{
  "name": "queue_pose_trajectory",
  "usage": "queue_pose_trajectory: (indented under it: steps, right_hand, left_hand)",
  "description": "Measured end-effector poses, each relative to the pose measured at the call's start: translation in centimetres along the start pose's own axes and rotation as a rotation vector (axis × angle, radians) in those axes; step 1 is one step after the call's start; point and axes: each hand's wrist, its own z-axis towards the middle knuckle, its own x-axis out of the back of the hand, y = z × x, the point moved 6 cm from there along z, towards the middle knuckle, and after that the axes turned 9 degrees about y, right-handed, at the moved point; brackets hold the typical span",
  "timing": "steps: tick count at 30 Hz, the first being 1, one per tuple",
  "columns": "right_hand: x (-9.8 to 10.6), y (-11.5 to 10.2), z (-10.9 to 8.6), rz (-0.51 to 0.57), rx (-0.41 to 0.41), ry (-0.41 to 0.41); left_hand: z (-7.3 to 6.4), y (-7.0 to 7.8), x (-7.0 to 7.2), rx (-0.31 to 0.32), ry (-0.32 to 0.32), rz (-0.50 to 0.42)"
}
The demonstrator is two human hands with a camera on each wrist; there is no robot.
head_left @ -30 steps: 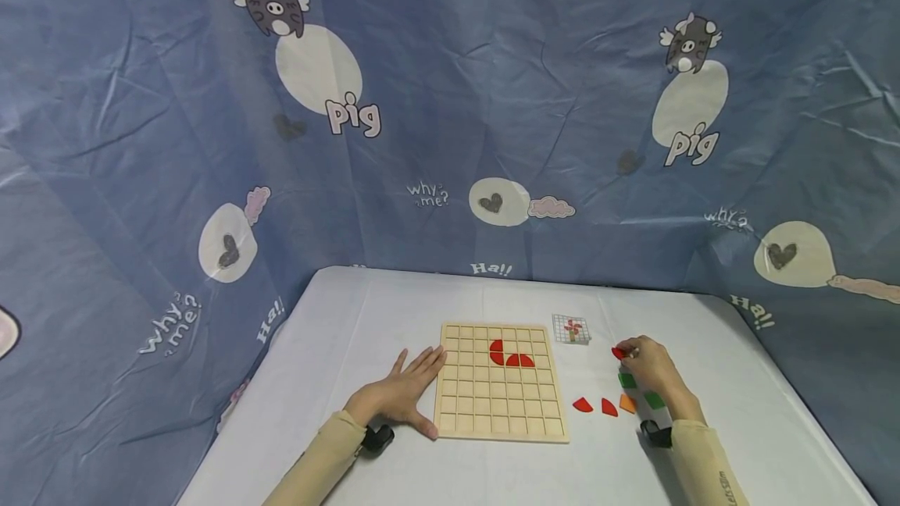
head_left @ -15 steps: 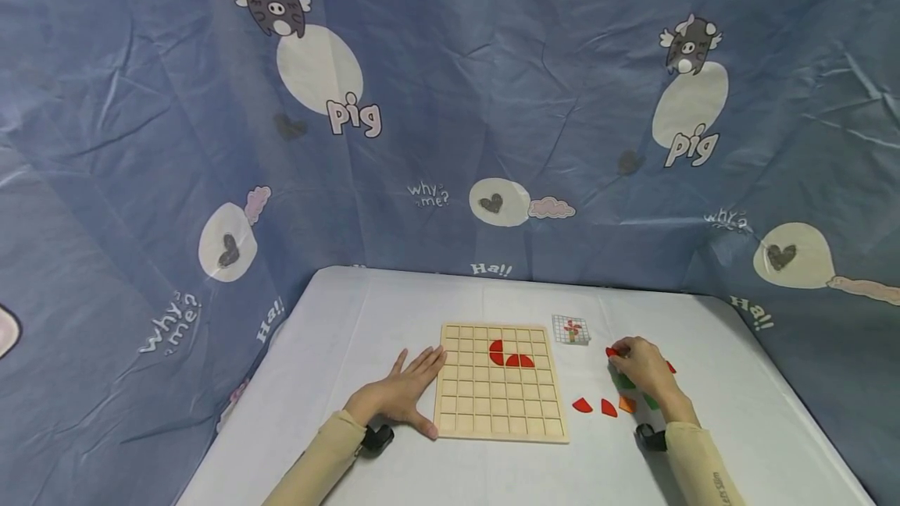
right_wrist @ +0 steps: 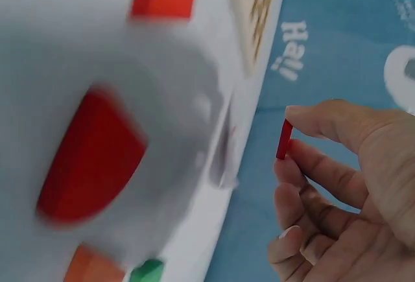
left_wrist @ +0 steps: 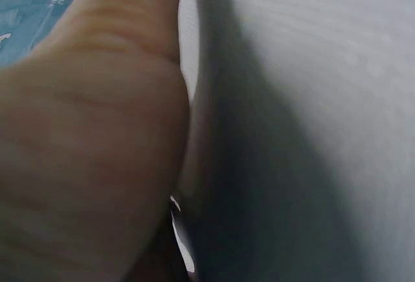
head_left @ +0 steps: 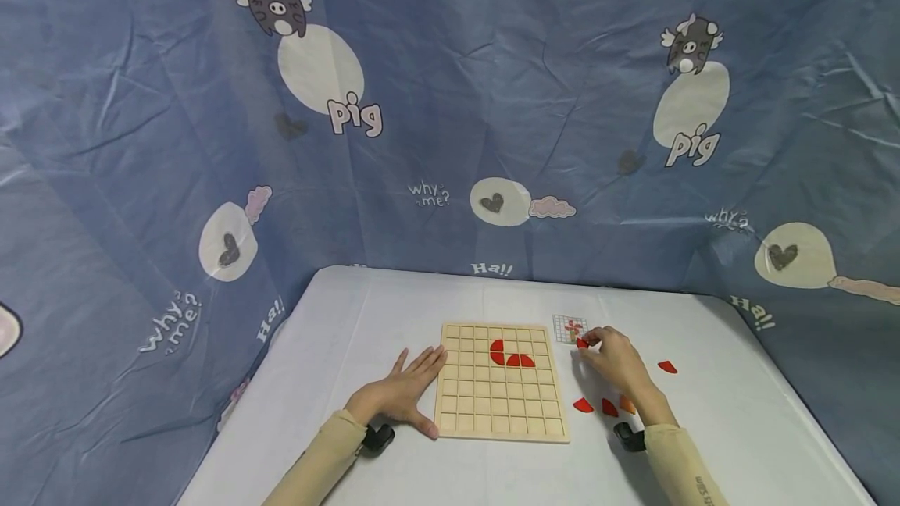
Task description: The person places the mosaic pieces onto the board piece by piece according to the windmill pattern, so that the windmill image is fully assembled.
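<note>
My right hand (head_left: 620, 365) pinches a red quarter-circle piece (head_left: 582, 343) between thumb and fingertips, above the table beside the picture card (head_left: 560, 324). In the right wrist view the same piece appears edge-on, with the other fingers loosely curled below it. To the left lies a wooden grid board (head_left: 473, 403), with several red quarter-circle pieces (head_left: 514, 361) set in its upper squares. My left hand (head_left: 404, 394) is spread flat at the board's left edge, fingertips and thumb touching it. In the left wrist view, the hand's side (left_wrist: 91, 139) fills much of the frame.
Right of the board lie two loose red pieces (head_left: 583, 405) and an orange piece (head_left: 627, 405). Another red piece (head_left: 667, 367) lies farther right. A green piece (right_wrist: 148, 272) shows in the right wrist view. A blue printed curtain (head_left: 436, 248) stands behind the white table (head_left: 394, 311).
My right hand has moved left with the red piece, from above the green pieces to beside the card. The far-right red piece has come into view. My left hand stays put.
</note>
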Motion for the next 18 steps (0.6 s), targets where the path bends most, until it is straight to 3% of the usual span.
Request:
queue_pose_trajectory:
  steps: [8, 18]
  right_hand:
    - [-0.2, -3.3, -0.4, 0.032, 0.116, 0.053]
    - [-1.9, -6.1, -1.0, 0.056, 0.154, 0.046]
  left_hand:
    - [0.1, 0.1, 0.1, -0.002, 0.004, 0.009]
    - [0.1, 0.0, 0.0, -0.004, 0.003, 0.006]
